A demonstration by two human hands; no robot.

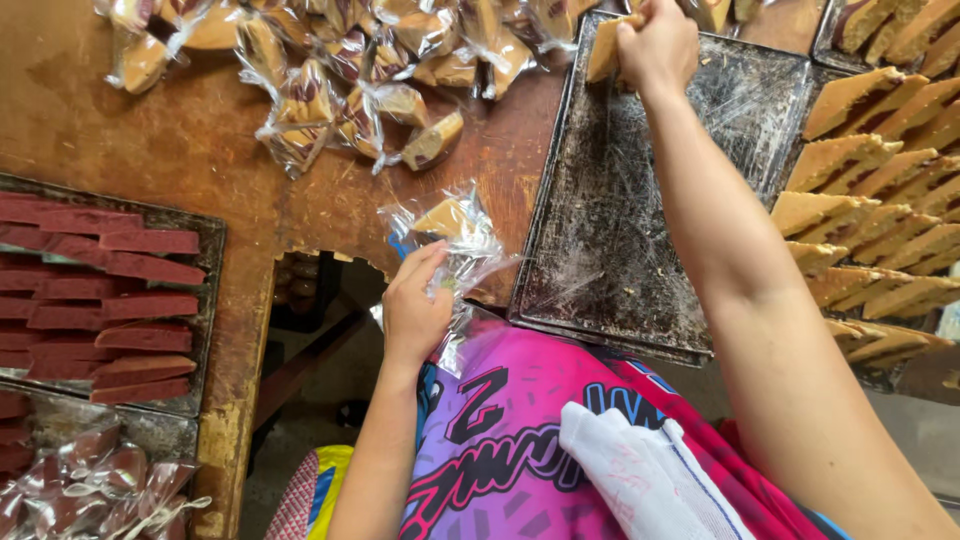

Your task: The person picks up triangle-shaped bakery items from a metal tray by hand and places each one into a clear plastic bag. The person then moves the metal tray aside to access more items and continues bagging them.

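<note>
Tan cake slice [603, 45]: grasped by right hand [655, 42] at the far edge of the dark baking tray [620, 230]. Left hand [415, 305], left of the tray, pinches a clear plastic wrapper [455, 235] holding another slice.

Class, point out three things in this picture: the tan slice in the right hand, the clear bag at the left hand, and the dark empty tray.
tan slice [603, 48], head view, its flat face.
clear bag [462, 232], head view, its plastic top.
dark tray [620, 200], head view, its bare bottom.
</note>
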